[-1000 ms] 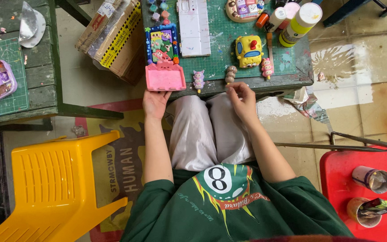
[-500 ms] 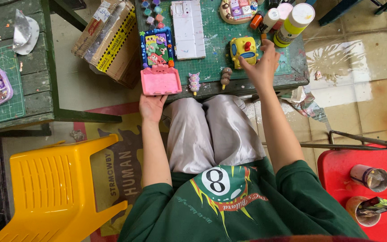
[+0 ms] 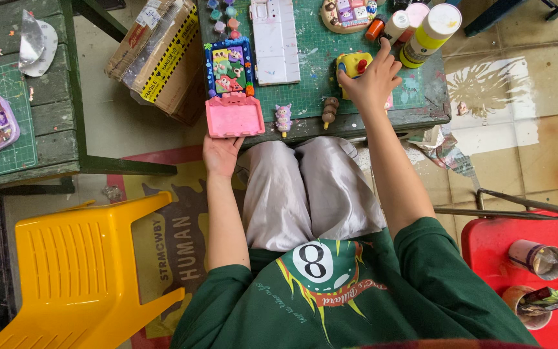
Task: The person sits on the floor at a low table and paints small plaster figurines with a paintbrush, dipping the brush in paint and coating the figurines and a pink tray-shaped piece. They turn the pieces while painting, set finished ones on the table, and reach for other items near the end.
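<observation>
Head view: the right hand [image 3: 371,81] rests fingers spread on the yellow toy [image 3: 352,64], well right of the pink tray [image 3: 234,116], whose near edge the open left hand [image 3: 222,154] touches.

Seated crafter in a dark green short-sleeved T-shirt and pale grey trousers, seen from above.

The shirt front carries a printed black billiard ball with a white disc, ringed by yellow-green flame shapes above a red banner and a line of pale script. The sleeves end above the elbows, the forearms bare. The loose trousers are silvery grey.
</observation>
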`<state>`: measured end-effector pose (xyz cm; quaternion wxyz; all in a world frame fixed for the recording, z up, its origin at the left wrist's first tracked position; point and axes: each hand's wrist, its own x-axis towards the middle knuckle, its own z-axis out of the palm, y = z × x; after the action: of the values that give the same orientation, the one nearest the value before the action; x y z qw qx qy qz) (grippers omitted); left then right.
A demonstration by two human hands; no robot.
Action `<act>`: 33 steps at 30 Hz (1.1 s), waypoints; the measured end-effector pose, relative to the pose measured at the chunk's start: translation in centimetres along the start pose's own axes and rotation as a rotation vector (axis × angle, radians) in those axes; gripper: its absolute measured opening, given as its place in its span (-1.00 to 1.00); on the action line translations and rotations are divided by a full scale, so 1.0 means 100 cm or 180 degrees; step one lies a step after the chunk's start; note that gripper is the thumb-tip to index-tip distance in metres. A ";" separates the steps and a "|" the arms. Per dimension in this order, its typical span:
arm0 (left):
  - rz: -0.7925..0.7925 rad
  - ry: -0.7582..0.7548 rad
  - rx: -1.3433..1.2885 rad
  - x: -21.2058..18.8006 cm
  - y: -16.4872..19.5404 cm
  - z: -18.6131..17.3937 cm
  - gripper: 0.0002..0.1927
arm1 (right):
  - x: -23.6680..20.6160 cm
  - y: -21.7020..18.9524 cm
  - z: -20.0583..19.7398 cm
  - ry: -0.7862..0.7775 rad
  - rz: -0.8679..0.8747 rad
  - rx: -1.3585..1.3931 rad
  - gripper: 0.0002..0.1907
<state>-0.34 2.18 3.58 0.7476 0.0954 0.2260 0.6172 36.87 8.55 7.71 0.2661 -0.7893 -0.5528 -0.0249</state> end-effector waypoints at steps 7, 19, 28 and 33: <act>0.0008 -0.0053 0.0066 -0.001 0.000 0.006 -0.46 | 0.008 -0.011 -0.003 0.0102 0.0072 -0.0165 0.17; -0.0019 0.0004 -0.0005 -0.002 -0.002 0.007 -0.45 | 0.014 -0.018 -0.010 -0.0051 0.0260 -0.0194 0.19; -0.0038 -0.0076 -0.0076 -0.002 -0.006 0.005 -0.44 | 0.017 -0.020 -0.015 -0.0150 0.0350 0.0067 0.13; -0.0064 -0.0030 -0.0096 -0.003 -0.006 0.006 -0.43 | 0.026 -0.040 -0.008 -0.0162 0.0146 0.0261 0.14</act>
<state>0.42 1.81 3.87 0.7562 0.0848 0.2142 0.6125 34.50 11.42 10.79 0.2845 -0.7906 -0.5417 0.0241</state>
